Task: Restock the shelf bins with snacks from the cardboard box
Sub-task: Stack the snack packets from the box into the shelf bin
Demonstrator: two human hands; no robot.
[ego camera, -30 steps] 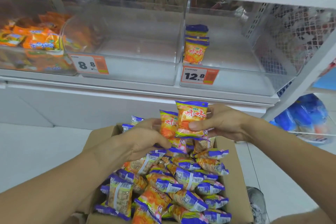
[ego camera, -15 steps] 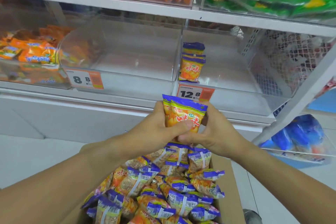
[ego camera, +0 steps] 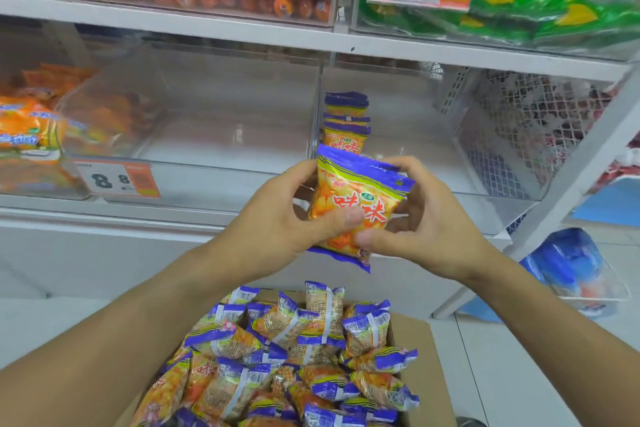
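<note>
A: Where's the snack packet point(ego camera: 356, 208) now?

B: Between both hands, at the centre of the view, lifted in front of the clear right-hand bin point(ego camera: 485, 180). A second ago it sat low, just over the cardboard box point(ego camera: 426, 374); half a second ago it was partway up. It has since risen to the bin's front lip, so I'd judge the carry nearly done and the placing about to come.

A: How is it held?

B: The left hand point(ego camera: 277, 229) curls round its left edge, thumb pressed across the printed face. The right hand point(ego camera: 422, 225) cups the right edge, fingers wrapped over the top corner, thumb at the lower seam. It looks like more than one packet stacked, though I can't count them.

A: Which way does it point?

B: Its long axis runs from about 11 o'clock to 5 o'clock: the blue top seam toward 11, the bottom seam toward 5, printed face toward the camera. So it's nearly upright, leaning slightly left.

A: And around it?

B: At 12 o'clock, just behind, a short row of matching packets point(ego camera: 346, 125) stands against the bin's left wall. At 9 o'clock is the 8.8 price tag point(ego camera: 117, 178) on the neighbouring bin point(ego camera: 207, 166). At 6 o'clock the box remains heaped with packets, so plenty is left to shelve.
</note>
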